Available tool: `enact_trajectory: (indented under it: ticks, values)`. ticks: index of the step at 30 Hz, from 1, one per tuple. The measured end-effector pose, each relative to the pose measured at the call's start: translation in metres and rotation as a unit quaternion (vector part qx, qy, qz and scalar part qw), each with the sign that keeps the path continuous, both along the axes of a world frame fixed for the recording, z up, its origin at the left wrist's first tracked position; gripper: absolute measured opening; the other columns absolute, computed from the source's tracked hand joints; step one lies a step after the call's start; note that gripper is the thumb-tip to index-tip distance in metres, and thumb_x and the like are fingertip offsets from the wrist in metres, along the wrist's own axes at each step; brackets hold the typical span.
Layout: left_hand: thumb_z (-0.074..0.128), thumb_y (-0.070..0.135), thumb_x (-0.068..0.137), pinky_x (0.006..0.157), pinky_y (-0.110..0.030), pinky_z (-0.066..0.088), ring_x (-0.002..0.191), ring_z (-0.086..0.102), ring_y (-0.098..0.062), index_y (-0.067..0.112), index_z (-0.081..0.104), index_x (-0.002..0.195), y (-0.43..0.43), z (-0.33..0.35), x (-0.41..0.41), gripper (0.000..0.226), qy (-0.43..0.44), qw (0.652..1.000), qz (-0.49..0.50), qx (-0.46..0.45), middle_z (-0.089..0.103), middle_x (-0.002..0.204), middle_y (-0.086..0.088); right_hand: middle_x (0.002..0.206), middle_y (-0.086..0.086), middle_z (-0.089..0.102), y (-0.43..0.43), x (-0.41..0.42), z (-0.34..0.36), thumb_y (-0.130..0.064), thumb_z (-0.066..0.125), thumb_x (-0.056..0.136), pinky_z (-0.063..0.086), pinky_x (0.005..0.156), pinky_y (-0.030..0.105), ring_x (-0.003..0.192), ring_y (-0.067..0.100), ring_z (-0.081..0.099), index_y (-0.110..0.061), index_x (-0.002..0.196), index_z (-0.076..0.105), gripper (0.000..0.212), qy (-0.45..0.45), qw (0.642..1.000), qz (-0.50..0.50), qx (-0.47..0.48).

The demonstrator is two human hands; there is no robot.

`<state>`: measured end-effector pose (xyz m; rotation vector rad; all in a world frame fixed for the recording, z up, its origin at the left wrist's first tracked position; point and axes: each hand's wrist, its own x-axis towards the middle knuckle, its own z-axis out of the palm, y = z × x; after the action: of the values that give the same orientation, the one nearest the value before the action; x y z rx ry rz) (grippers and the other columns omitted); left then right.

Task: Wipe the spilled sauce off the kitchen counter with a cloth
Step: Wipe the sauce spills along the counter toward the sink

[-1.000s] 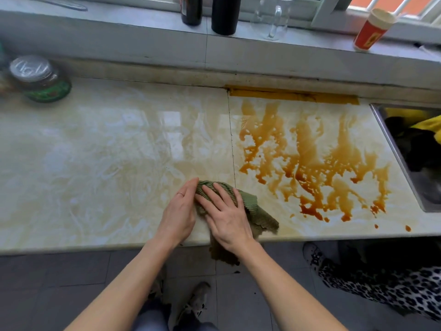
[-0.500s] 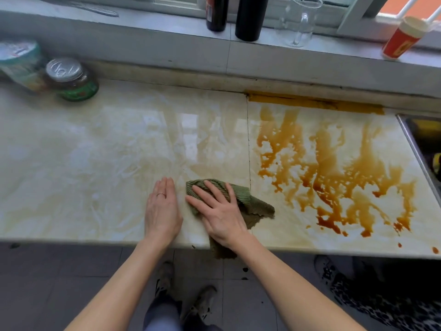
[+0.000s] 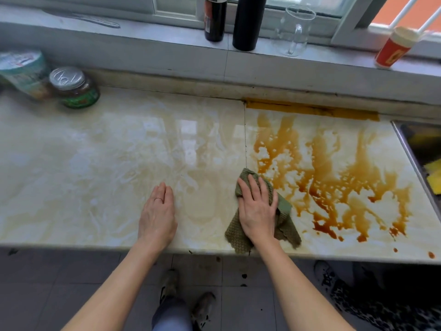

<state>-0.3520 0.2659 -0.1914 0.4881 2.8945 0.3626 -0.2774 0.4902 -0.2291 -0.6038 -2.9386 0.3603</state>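
Right hand [image 3: 257, 209]: flat, fingers together, pressing down on the green cloth [image 3: 284, 218], not gripping it.
Left hand [image 3: 158, 216]: spread flat and bare on the desk [image 3: 95, 163], at 9 o'clock of the cloth, well apart from it.
Cloth: crumpled near the front edge of the desk, its far tip touching the spill's left margin.
Sauce spill [image 3: 334, 177]: brown streaks and blotches from 12 to 3 o'clock of the cloth, reaching toward the sink [image 3: 420, 149].
Jar [image 3: 75, 88]: far left, silver lid.
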Motion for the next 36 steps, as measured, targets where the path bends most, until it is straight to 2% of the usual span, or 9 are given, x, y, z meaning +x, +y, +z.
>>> enact_trajectory:
  ticks: [3, 8, 12, 16, 19, 23, 27, 30, 36]
  values:
    - [0.034, 0.003, 0.09, 0.118, -0.036, 0.014, 0.144, 0.01, -0.027, 0.002, 0.012, 0.147, 0.002, -0.002, 0.001, 0.062, 0.006, 1.0, 0.002, -0.012, 0.01, 0.156, -0.016, 0.155, -0.004, 0.036, -0.016, 0.016, 0.0, -0.039, 0.032, 0.097, 0.009, 0.117, 0.053, 0.146, 0.019, 0.023, -0.029, 0.146, 0.041, 0.051, 0.02, 0.999, 0.007, -0.026]
    - [0.03, 0.021, 0.096, 0.118, -0.038, 0.014, 0.143, 0.012, -0.031, -0.002, 0.013, 0.146, 0.006, -0.007, -0.002, 0.057, 0.001, 0.998, -0.016, -0.067, 0.013, 0.154, -0.021, 0.156, -0.006, 0.035, 0.023, 0.025, 0.002, -0.037, 0.034, 0.095, 0.01, 0.116, 0.05, 0.146, 0.017, 0.024, -0.026, 0.145, 0.042, 0.052, 0.001, 0.992, 0.124, 0.008]
    - [0.037, 0.014, 0.091, 0.111, -0.047, 0.029, 0.136, 0.029, -0.04, -0.008, 0.03, 0.139, 0.004, -0.012, -0.004, 0.053, 0.004, 0.996, -0.016, -0.092, 0.031, 0.145, -0.03, 0.157, -0.006, 0.033, 0.062, 0.025, 0.002, -0.04, 0.028, 0.096, 0.005, 0.119, 0.047, 0.147, 0.016, 0.021, -0.028, 0.148, 0.039, 0.054, -0.009, 1.0, 0.018, 0.008]
    - [0.036, 0.016, 0.083, 0.1, -0.053, 0.041, 0.124, 0.042, -0.047, -0.011, 0.043, 0.129, 0.007, -0.011, -0.005, 0.054, -0.014, 0.996, -0.015, -0.087, 0.044, 0.133, -0.034, 0.155, -0.003, 0.036, 0.048, 0.029, 0.005, -0.037, 0.03, 0.097, 0.003, 0.119, 0.046, 0.147, 0.018, 0.022, -0.025, 0.147, 0.043, 0.053, 0.021, 1.0, -0.008, -0.02]
    - [0.033, 0.019, 0.086, 0.103, -0.051, 0.038, 0.127, 0.04, -0.045, -0.008, 0.042, 0.131, 0.006, -0.009, -0.006, 0.053, -0.01, 0.996, -0.016, -0.084, 0.042, 0.136, -0.032, 0.155, -0.005, 0.036, 0.022, 0.042, 0.003, -0.032, 0.039, 0.096, 0.008, 0.119, 0.05, 0.147, 0.018, 0.024, -0.025, 0.147, 0.043, 0.052, 0.033, 0.997, 0.062, -0.011]
    - [0.044, 0.009, 0.09, 0.107, -0.045, 0.035, 0.132, 0.033, -0.039, -0.002, 0.038, 0.134, 0.005, 0.0, -0.011, 0.047, -0.021, 0.997, -0.015, -0.079, 0.035, 0.144, -0.025, 0.158, -0.009, 0.03, 0.041, 0.062, -0.002, -0.031, 0.042, 0.094, 0.01, 0.119, 0.049, 0.148, 0.014, 0.021, -0.03, 0.15, 0.037, 0.056, 0.018, 0.989, 0.147, 0.015]
    - [0.052, 0.011, 0.083, 0.096, -0.051, 0.04, 0.122, 0.04, -0.045, 0.003, 0.048, 0.122, 0.015, 0.016, -0.015, 0.039, -0.022, 0.998, -0.005, -0.054, 0.041, 0.137, -0.028, 0.154, -0.004, 0.038, 0.072, 0.058, 0.0, -0.029, 0.039, 0.093, 0.015, 0.118, 0.05, 0.145, 0.019, 0.029, -0.027, 0.146, 0.043, 0.053, 0.028, 0.999, 0.021, 0.019]
    - [0.055, 0.014, 0.083, 0.096, -0.05, 0.038, 0.125, 0.036, -0.043, 0.007, 0.046, 0.127, 0.042, 0.021, -0.015, 0.045, -0.028, 0.999, -0.043, -0.018, 0.035, 0.143, -0.023, 0.151, -0.001, 0.043, 0.049, 0.049, 0.003, -0.026, 0.039, 0.092, 0.013, 0.118, 0.05, 0.144, 0.02, 0.031, -0.022, 0.142, 0.049, 0.052, 0.057, 0.998, -0.025, -0.006]
    - [0.051, 0.021, 0.09, 0.107, -0.044, 0.031, 0.135, 0.028, -0.035, 0.011, 0.033, 0.138, 0.103, 0.023, -0.018, 0.052, -0.034, 0.986, -0.159, 0.033, 0.024, 0.151, -0.017, 0.156, -0.007, 0.034, 0.036, 0.051, 0.0, -0.023, 0.045, 0.094, 0.01, 0.12, 0.048, 0.148, 0.014, 0.021, -0.028, 0.148, 0.041, 0.055, 0.027, 0.991, 0.126, -0.02]
